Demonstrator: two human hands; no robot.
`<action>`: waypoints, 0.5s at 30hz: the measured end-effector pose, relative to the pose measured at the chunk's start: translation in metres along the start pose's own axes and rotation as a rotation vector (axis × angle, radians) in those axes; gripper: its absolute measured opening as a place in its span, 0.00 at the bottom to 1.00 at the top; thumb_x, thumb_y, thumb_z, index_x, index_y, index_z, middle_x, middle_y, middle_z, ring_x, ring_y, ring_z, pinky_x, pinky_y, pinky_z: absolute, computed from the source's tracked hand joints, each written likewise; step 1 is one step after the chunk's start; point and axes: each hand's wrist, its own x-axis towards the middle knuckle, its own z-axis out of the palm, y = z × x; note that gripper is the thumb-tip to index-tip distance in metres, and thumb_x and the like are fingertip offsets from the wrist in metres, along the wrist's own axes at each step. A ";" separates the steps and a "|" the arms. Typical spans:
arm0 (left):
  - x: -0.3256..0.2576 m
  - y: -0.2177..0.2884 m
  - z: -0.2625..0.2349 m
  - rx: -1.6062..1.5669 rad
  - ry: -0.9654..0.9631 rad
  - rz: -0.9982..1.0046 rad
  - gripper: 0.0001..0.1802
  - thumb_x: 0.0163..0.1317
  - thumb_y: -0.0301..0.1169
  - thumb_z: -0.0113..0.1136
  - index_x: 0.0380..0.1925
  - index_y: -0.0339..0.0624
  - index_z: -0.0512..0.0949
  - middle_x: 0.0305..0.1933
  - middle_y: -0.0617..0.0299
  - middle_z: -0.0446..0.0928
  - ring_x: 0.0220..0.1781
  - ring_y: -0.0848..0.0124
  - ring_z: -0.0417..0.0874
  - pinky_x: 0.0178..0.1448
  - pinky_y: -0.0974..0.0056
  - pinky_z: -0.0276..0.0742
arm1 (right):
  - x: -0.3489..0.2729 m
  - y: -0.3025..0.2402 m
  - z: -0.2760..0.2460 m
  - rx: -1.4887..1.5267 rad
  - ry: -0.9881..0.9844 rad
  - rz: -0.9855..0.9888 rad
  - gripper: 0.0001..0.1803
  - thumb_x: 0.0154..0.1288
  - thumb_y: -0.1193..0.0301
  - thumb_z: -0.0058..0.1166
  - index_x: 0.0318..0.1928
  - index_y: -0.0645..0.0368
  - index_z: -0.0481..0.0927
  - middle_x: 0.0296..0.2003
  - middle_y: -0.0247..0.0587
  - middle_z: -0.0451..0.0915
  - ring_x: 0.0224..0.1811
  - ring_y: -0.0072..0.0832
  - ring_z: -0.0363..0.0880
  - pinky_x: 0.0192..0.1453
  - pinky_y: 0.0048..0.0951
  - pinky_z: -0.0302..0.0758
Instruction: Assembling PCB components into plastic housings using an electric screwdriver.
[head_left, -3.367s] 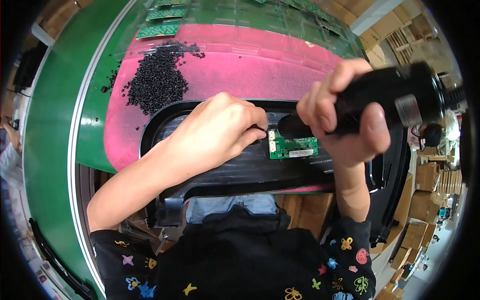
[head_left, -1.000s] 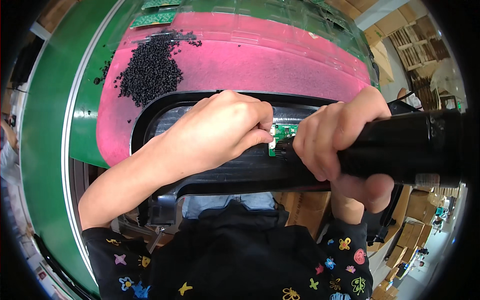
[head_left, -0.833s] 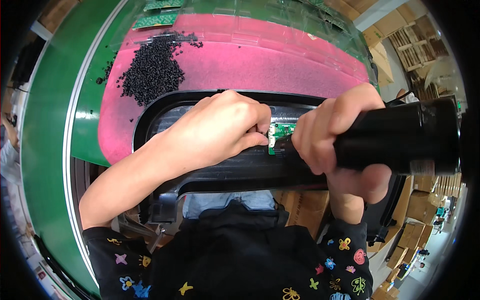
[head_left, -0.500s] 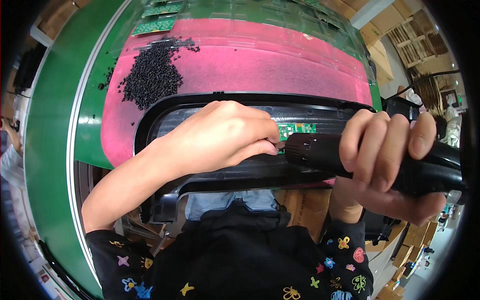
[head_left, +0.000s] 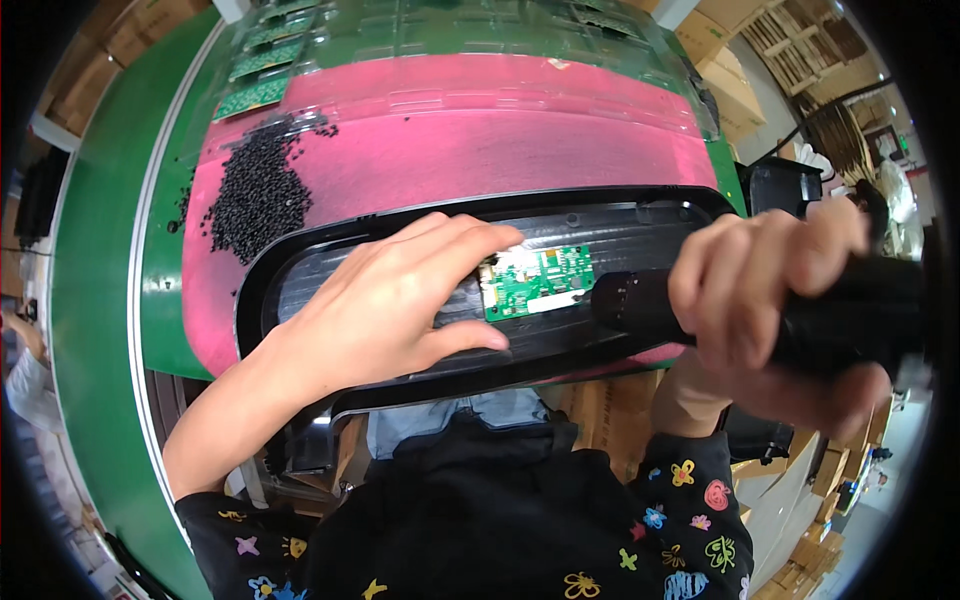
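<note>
At the near side, between dark sleeves (head_left: 690, 500) dotted with bright motifs, a long black plastic housing (head_left: 545, 345) lies with its hollow side up, and a green circuit board (head_left: 535, 280) rests inside it, right of its middle. To the left, the left hand (head_left: 400, 290) is spread wide, thumb and forefinger parted around the board's left end; half a second ago they were pinched together and hid that end, whose pale connectors now show. Whether a fingertip touches the board, I cannot tell. To the right, the right hand (head_left: 745, 290) grips a black power screwdriver (head_left: 635, 303), its tip now at the near right corner of the board, where earlier it met the left fingertips; contact is unclear. Beyond the housing, on the green surface (head_left: 110, 230), comes a pink mat (head_left: 470, 150) with a heap of small black pieces (head_left: 262, 195) at its left. Farther off, more green boards (head_left: 252, 97) sit in clear plastic trays (head_left: 420, 100)
</note>
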 end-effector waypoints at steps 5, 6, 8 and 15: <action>0.002 -0.003 0.001 0.201 -0.132 -0.011 0.36 0.40 0.31 0.74 0.52 0.39 0.70 0.46 0.54 0.75 0.45 0.54 0.76 0.49 0.57 0.75 | -0.013 0.008 -0.009 -0.197 0.255 0.097 0.32 0.55 0.42 0.57 0.39 0.59 0.66 0.16 0.29 0.68 0.12 0.19 0.63 0.20 0.23 0.65; 0.003 -0.001 0.001 0.216 -0.137 -0.002 0.34 0.41 0.30 0.73 0.51 0.39 0.70 0.45 0.54 0.75 0.45 0.54 0.77 0.49 0.57 0.75 | -0.014 0.009 -0.011 -0.203 0.268 0.100 0.32 0.56 0.42 0.55 0.39 0.60 0.66 0.16 0.29 0.67 0.11 0.18 0.62 0.19 0.23 0.64; 0.003 -0.002 0.003 0.230 -0.144 0.007 0.33 0.41 0.30 0.73 0.50 0.39 0.70 0.43 0.54 0.75 0.44 0.53 0.77 0.48 0.57 0.75 | -0.016 0.010 -0.012 -0.209 0.285 0.105 0.32 0.56 0.41 0.53 0.39 0.60 0.66 0.15 0.29 0.66 0.11 0.18 0.60 0.19 0.22 0.63; 0.004 0.000 0.005 0.267 -0.134 0.034 0.32 0.42 0.30 0.72 0.49 0.38 0.69 0.42 0.53 0.75 0.44 0.53 0.77 0.47 0.57 0.76 | -0.015 0.015 -0.016 -0.227 0.283 0.112 0.31 0.57 0.41 0.53 0.37 0.59 0.65 0.15 0.28 0.65 0.10 0.17 0.59 0.17 0.21 0.60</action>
